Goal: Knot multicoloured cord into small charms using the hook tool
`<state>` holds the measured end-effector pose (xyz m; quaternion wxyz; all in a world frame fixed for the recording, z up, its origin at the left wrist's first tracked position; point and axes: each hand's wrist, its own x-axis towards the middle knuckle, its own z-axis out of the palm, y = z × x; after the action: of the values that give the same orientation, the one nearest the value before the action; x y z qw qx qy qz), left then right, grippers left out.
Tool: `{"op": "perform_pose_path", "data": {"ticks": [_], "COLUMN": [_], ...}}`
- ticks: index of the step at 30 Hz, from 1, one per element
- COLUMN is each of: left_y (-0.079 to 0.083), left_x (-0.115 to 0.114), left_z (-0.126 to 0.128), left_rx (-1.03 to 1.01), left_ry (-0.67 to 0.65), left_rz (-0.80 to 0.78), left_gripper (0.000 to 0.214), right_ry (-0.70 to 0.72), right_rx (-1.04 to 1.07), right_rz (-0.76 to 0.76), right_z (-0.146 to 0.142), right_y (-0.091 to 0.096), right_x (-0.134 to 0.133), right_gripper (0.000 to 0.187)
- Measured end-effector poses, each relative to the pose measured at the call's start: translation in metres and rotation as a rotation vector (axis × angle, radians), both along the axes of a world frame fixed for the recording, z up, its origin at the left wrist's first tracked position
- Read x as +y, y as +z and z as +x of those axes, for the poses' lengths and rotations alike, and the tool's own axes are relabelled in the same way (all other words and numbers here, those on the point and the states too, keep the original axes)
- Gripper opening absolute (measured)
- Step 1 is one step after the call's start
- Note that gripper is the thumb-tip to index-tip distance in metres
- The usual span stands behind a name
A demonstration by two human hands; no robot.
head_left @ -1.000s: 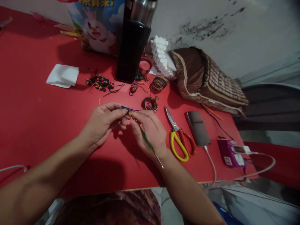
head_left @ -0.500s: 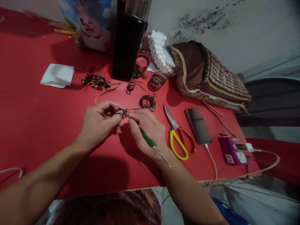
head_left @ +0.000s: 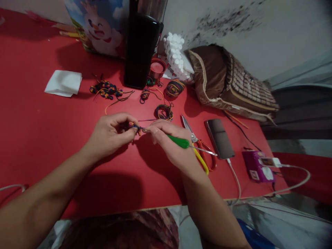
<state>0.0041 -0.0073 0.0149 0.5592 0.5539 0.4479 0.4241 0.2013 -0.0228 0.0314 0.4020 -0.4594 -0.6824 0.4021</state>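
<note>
Behind, beside a tall black flask (head_left: 141,52), a small round red pot (head_left: 157,68); contents too dim to tell. Pinching a knotted multicoloured cord (head_left: 134,127) in the clenched grip of the left hand (head_left: 110,135), just above the red desk (head_left: 52,138). Grasping a green-handled metal hook (head_left: 178,141) in the right hand (head_left: 168,147), slim tip touching the knot. Loose cord coils (head_left: 163,112) near.

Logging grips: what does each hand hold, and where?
Left hand pinches the knotted cord; right hand grips the green-handled tool near its front tip.
</note>
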Motion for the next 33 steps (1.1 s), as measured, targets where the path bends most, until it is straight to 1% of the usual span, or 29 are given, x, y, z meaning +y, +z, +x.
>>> {"op": "perform_pose_path", "data": {"ticks": [2, 5, 7, 8, 10, 11, 14, 16, 17, 18, 19, 21, 24, 27, 30, 33], "left_y": [-0.001, -0.004, -0.006, -0.006, -0.004, -0.002, 0.0, 0.0, -0.001, -0.002, -0.003, -0.007, -0.01, -0.011, -0.011, -0.011], "left_x": [0.0, 0.001, 0.001, 0.0, -0.001, -0.002, -0.003, -0.002, -0.002, -0.001, 0.0, 0.001, 0.003, 0.002, 0.002, 0.001], "left_z": [-0.002, -0.004, -0.004, -0.004, -0.001, 0.001, 0.005, 0.005, 0.004, 0.003, 0.002, -0.001, -0.003, -0.004, -0.004, -0.004], "left_rx": [-0.122, -0.214, -0.227, -0.212, -0.132, -0.076, 0.043, 0.022, -0.019, -0.067, -0.118, -0.205, -0.263, -0.271, -0.286, -0.335], "left_ry": [-0.071, -0.146, -0.165, -0.155, -0.087, -0.038, 0.104, 0.139, 0.135, 0.117, 0.085, 0.014, -0.073, -0.113, -0.143, -0.179], "left_rz": [-0.142, -0.259, -0.285, -0.28, -0.224, -0.181, -0.086, -0.119, -0.156, -0.195, -0.232, -0.283, -0.327, -0.359, -0.369, -0.372], "left_gripper": [0.003, 0.002, 0.003, 0.002, 0.002, 0.002, 0.007, 0.007, 0.007, 0.006, 0.005, 0.004, 0.004, 0.005, 0.005, 0.005], "right_ry": [0.013, 0.037, 0.056, 0.052, 0.03, 0.016, -0.013, -0.016, -0.01, 0.001, 0.012, 0.029, 0.031, 0.043, 0.064, 0.093], "right_rx": [0.095, 0.242, 0.282, 0.265, 0.163, 0.095, -0.08, -0.146, -0.159, -0.161, -0.15, -0.104, 0.031, 0.256, 0.438, 0.555], "right_rz": [-0.139, -0.297, -0.336, -0.328, -0.251, -0.183, 0.081, 0.242, 0.297, 0.324, 0.319, 0.218, -0.066, -0.321, -0.492, -0.609], "right_z": [0.004, 0.01, 0.011, 0.011, 0.008, 0.006, -0.004, -0.009, -0.011, -0.011, -0.01, -0.006, 0.002, 0.007, 0.009, 0.008], "right_y": [-0.001, -0.005, -0.006, -0.006, -0.004, -0.003, -0.006, -0.009, -0.01, -0.011, -0.01, -0.006, 0.0, -0.003, -0.009, -0.013], "right_x": [0.003, 0.006, 0.007, 0.007, 0.005, 0.004, -0.002, -0.005, -0.006, -0.007, -0.007, -0.005, 0.0, 0.003, 0.007, 0.011], "right_gripper": [0.023, 0.023, 0.023, 0.023, 0.024, 0.024, 0.023, 0.02, 0.018, 0.018, 0.018, 0.02, 0.024, 0.023, 0.022, 0.02]}}
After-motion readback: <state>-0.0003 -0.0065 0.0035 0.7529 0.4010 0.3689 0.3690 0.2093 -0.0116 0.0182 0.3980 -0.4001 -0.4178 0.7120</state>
